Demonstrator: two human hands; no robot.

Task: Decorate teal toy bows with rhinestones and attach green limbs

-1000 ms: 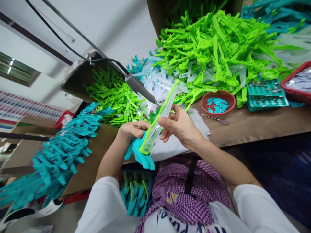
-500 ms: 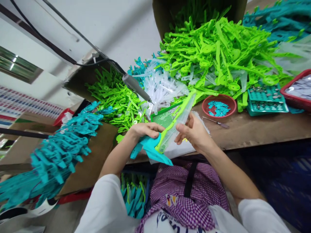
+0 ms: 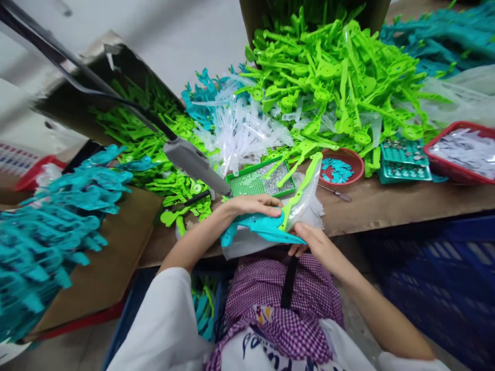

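My left hand (image 3: pixel 253 204) lies over a teal plastic part (image 3: pixel 263 230) at the bench's near edge, its fingers curled onto it. My right hand (image 3: pixel 309 239) grips the lower end of the same assembly from beneath. A lime-green strip with a clear plastic piece (image 3: pixel 303 193) sticks up and to the right from the teal part. Both rest against a white cloth (image 3: pixel 240 246) on the bench edge.
A hanging grey tool (image 3: pixel 195 164) on a black cable points at a green tray (image 3: pixel 260 181). Piles of green parts (image 3: pixel 332 77), clear parts (image 3: pixel 242 131) and teal parts (image 3: pixel 50 206) surround it. A red bowl (image 3: pixel 353 161), a teal tray (image 3: pixel 404 157) and a red basket (image 3: pixel 460 154) stand at the right.
The green and clear strip has tipped from upright towards the bench. My right hand slid down from its middle to the teal part's lower end. The view has shifted lower.
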